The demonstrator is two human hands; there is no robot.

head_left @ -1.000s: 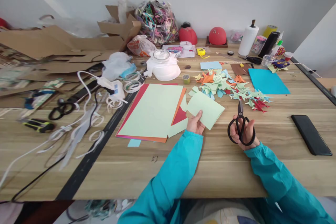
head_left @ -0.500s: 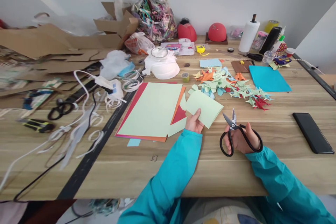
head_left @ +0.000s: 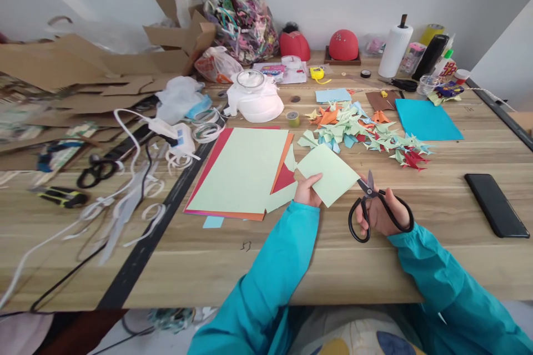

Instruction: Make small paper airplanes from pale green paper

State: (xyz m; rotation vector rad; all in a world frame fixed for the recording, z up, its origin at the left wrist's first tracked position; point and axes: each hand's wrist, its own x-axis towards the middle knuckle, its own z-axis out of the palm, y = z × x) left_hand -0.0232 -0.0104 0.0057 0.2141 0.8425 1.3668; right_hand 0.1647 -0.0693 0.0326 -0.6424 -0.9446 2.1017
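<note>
My left hand (head_left: 307,191) pinches a pale green piece of paper (head_left: 328,175) by its lower left side, thumb on top. My right hand (head_left: 385,215) grips a pair of black-handled scissors (head_left: 370,193), fingers through the loops. The scissors' blades are parted, and their tips are at the right corner of the paper; whether they touch it I cannot tell. Left of my left hand lies a stack of coloured sheets, pale green (head_left: 241,169) on top, with red and orange edges showing. Beyond the held paper is a heap of folded paper pieces (head_left: 345,127) in green, orange, red and blue.
A black phone (head_left: 496,205) lies at the right, with blue paper (head_left: 428,119) behind it. Cables, a white power strip (head_left: 177,136), a utility knife (head_left: 63,196) and more scissors (head_left: 96,171) clutter the left. Cardboard (head_left: 54,61) and filled bags (head_left: 241,22) stand at the back.
The held paper has turned, and its right corner now meets the scissors' blades in view. My right hand has shifted slightly, and the blades look less widely parted.
</note>
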